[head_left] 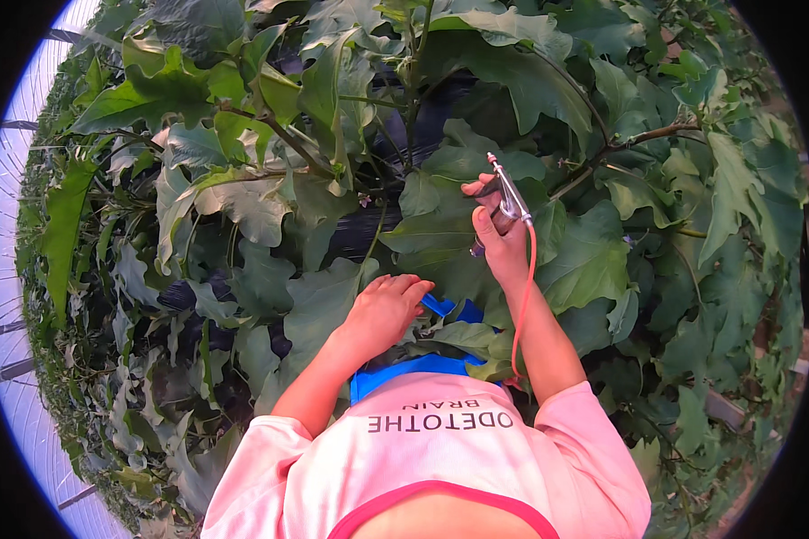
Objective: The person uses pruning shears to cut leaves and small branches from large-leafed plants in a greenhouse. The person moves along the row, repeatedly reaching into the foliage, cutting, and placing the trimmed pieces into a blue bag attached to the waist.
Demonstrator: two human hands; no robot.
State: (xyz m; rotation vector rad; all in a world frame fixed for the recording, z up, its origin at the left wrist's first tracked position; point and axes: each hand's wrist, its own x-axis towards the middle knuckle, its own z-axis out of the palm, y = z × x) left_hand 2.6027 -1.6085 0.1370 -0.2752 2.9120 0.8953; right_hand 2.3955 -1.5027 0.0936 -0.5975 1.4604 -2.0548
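Observation:
My right hand (505, 235) is closed around a small metal airbrush-style spray gun (512, 193), raised among the leaves with its nozzle toward the far side. A thin red hose (527, 301) runs from the gun down along my right forearm toward my body. Back upward, my left hand (385, 314) is loosely bent over the foliage in front of my waist, with its fingers partly apart and no held object visible. Some fingertips are hidden. Beside it is blue material (440, 305), partly covered by leaves; more blue shows at my waist.
Broad-leaved plants, apparently eggplants (333, 225), surround me closely. A small purple flower (365, 200) hangs near the middle. Woody branches (638, 139) reach across at the right. Dark sheeting (355, 235) shows between leaves, and a translucent ribbed wall (9, 269) stands at far left.

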